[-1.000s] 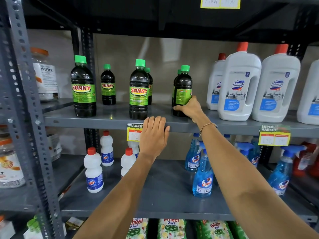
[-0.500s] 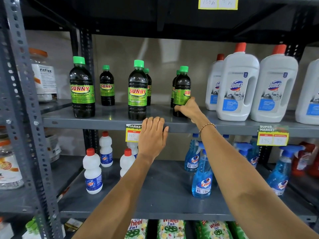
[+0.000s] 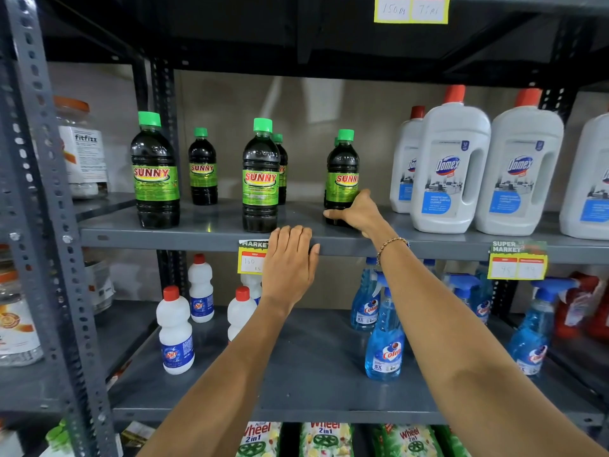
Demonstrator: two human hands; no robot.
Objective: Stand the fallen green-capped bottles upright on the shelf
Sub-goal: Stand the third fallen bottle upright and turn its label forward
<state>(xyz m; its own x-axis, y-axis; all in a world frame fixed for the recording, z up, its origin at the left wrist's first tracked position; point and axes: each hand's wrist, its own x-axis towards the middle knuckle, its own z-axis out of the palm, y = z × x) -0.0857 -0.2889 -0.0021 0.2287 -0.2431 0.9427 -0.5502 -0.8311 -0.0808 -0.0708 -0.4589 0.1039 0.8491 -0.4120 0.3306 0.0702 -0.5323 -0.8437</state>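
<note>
A grey metal shelf (image 3: 204,232) in a shop rack carries dark green-capped bottles along its left half and white cleaner jugs (image 3: 451,166) toward its right end. All the bottles in view stand upright; none lies fallen that I can see.

The right hand (image 3: 357,214) is wrapped low around the rightmost bottle (image 3: 342,174), near the front edge at mid-shelf, its fingers closed on the base below the label. The left hand (image 3: 290,262) lies flat against the shelf's front edge, fingers together and holding nothing, partly covering a yellow price tag (image 3: 250,258).

The bottle looks full of dark liquid, so probably fairly heavy and bottom-steady once set down. Its plastic wall seems smooth and slightly yielding; the label band or the waist just under the shoulder would likely give a surer hold than the slick base, and the narrow neck suits tilting it.
</note>
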